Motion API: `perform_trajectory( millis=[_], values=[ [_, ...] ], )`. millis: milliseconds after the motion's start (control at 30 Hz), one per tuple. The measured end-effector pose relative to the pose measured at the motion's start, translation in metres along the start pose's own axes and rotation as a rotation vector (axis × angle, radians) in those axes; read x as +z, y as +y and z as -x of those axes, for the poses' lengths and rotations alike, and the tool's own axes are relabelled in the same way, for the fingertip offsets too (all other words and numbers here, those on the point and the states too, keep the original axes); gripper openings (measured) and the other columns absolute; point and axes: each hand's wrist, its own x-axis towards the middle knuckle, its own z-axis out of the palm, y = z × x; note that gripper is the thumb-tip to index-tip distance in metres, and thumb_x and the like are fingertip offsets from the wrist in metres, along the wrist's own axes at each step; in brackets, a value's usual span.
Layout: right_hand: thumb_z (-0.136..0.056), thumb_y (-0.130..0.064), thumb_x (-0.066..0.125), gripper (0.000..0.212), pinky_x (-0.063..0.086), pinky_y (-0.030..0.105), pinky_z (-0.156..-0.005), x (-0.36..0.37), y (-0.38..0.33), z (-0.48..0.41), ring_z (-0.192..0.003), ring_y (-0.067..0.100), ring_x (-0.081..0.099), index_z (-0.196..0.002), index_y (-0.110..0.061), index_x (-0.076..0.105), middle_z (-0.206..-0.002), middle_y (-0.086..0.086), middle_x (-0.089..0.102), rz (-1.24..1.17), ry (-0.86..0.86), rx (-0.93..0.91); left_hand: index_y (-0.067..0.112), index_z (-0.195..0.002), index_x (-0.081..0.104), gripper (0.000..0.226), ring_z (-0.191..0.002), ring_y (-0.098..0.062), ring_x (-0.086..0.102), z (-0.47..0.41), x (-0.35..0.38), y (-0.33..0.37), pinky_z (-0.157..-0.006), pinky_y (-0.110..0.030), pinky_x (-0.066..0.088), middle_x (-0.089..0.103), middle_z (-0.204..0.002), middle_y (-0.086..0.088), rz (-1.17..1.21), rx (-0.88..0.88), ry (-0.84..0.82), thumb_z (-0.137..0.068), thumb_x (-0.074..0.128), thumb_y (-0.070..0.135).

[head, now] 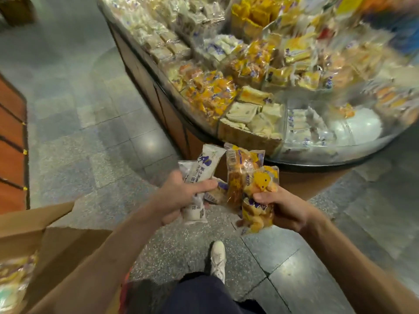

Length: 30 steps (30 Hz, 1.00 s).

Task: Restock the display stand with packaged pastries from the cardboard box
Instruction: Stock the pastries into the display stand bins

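Both hands loaded, mid-carry toward the stand. My left hand [181, 196] is clamped around a bunch of white packets [204, 168], thumb over the front, fingers wrapped behind; looks like two or three gripped at their lower half so the tops fan out upward. My right hand [281, 207] is closed on the orange packets [249, 177], thumb pinching across the clear wrap, again a small bundle and not a single one. I judge they're grouped by colour so each handful can go straight into its matching section.

Display stand [317, 159] sits far and right, curved clear front wall, compartments sorted by type: orange-yellow packs in the middle left, white-wrapped ones nearer the front edge. One near-right compartment [356, 128] shows bare white bottom, likely a gap to fill. Far side is motion-blurred, can't read it.

Cardboard box [56, 241] is near left, flaps open, more pastries [15, 279] visible inside at the bottom-left corner. It's kept close by so reloading is a short reach.

Packets are held just short of the stand's near edge, not touching it. One white shoe [218, 257] forward on the tiled floor [90, 155], so I'd say stepping in. Next: drop each handful in its section; slick wrap could slip.
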Motion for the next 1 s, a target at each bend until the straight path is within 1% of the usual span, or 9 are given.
perform_trajectory(
  millis=[100, 267, 433, 533, 633, 733, 800, 867, 1000],
  values=[
    [-0.037, -0.025, 0.102, 0.096, 0.061, 0.044, -0.076, -0.039, -0.018, -0.003, -0.090, 0.032, 0.072, -0.121, 0.000, 0.061, -0.106, 0.022, 0.071, -0.066, 0.134, -0.069, 0.003, -0.098, 0.061, 0.027, -0.069, -0.019, 0.072, -0.053, 0.026, 0.017, -0.066, -0.041, 0.061, 0.076, -0.082, -0.009, -0.066, -0.002, -0.094, -0.078, 0.077, 0.014],
    [-0.043, -0.024, 0.100, 0.068, 0.059, 0.035, -0.063, -0.096, -0.056, -0.004, -0.069, 0.022, 0.066, -0.097, -0.002, 0.063, -0.080, 0.013, 0.064, -0.156, 0.221, -0.102, 0.011, -0.089, 0.059, 0.030, -0.047, -0.014, 0.058, -0.127, 0.068, 0.046, -0.045, -0.025, 0.050, 0.064, -0.060, -0.003, -0.162, 0.067, -0.195, -0.076, 0.070, 0.036],
    [-0.061, -0.029, 0.093, 0.083, 0.047, 0.035, -0.067, -0.143, -0.092, -0.011, -0.086, 0.033, 0.036, -0.112, 0.014, 0.043, -0.103, 0.023, 0.031, -0.088, 0.276, -0.140, 0.009, -0.099, 0.061, 0.047, -0.044, -0.015, 0.051, -0.197, 0.112, 0.063, -0.043, -0.025, 0.044, 0.056, -0.061, -0.008, -0.220, 0.061, -0.225, -0.081, 0.062, 0.053],
    [-0.067, -0.028, 0.089, 0.093, 0.043, 0.036, -0.068, -0.172, -0.107, -0.012, -0.090, 0.040, 0.028, -0.108, 0.028, 0.028, -0.103, 0.025, 0.031, -0.094, 0.310, -0.169, 0.014, -0.094, 0.061, 0.032, -0.052, -0.013, 0.056, -0.232, 0.139, 0.067, -0.051, -0.025, 0.047, 0.061, -0.071, -0.019, -0.248, 0.058, -0.248, -0.092, 0.061, 0.045],
    [-0.070, -0.024, 0.086, 0.069, 0.042, 0.036, -0.063, -0.199, -0.117, -0.010, -0.071, 0.032, 0.040, -0.097, 0.019, 0.039, -0.082, 0.018, 0.037, -0.091, 0.344, -0.176, 0.020, -0.082, 0.054, 0.018, -0.076, -0.014, 0.054, -0.263, 0.165, 0.069, -0.066, -0.029, 0.044, 0.059, -0.085, -0.007, -0.286, 0.012, -0.216, -0.097, 0.057, 0.030],
    [-0.069, -0.016, 0.083, 0.048, 0.049, 0.031, -0.057, -0.233, -0.125, -0.008, -0.063, 0.023, 0.050, -0.099, -0.001, 0.049, -0.077, 0.012, 0.045, -0.086, 0.440, -0.186, 0.015, -0.104, 0.054, 0.019, -0.099, -0.013, 0.051, -0.295, 0.194, 0.070, -0.072, -0.026, 0.038, 0.052, -0.108, -0.001, -0.350, -0.054, -0.257, -0.093, 0.059, 0.030],
    [-0.074, -0.006, 0.072, 0.032, 0.052, 0.029, -0.057, -0.258, -0.133, -0.004, -0.062, 0.020, 0.058, -0.097, 0.000, 0.051, -0.075, 0.011, 0.056, -0.097, 0.470, -0.188, 0.015, -0.107, 0.048, 0.022, -0.114, -0.014, 0.046, -0.312, 0.212, 0.074, -0.082, -0.025, 0.037, 0.045, -0.120, 0.007, -0.317, -0.089, -0.275, -0.090, 0.062, 0.022],
    [-0.073, -0.003, 0.066, 0.028, 0.055, 0.028, -0.058, -0.286, -0.145, 0.001, -0.064, 0.017, 0.064, -0.100, -0.005, 0.058, -0.075, 0.007, 0.064, -0.102, 0.482, -0.173, 0.008, -0.129, 0.039, 0.049, -0.126, -0.013, 0.038, -0.329, 0.231, 0.075, -0.095, -0.024, 0.033, 0.030, -0.127, 0.015, -0.288, -0.131, -0.283, -0.088, 0.065, 0.013],
    [-0.072, -0.004, 0.068, 0.023, 0.056, 0.029, -0.058, -0.350, -0.177, 0.006, -0.066, 0.018, 0.068, -0.095, -0.007, 0.063, -0.076, 0.006, 0.068, -0.034, 0.416, -0.120, 0.016, -0.116, 0.044, 0.047, -0.105, -0.008, 0.052, -0.356, 0.274, 0.078, -0.069, -0.013, 0.047, 0.042, -0.119, 0.008, -0.233, -0.227, -0.231, -0.084, 0.074, 0.000]
  ],
)
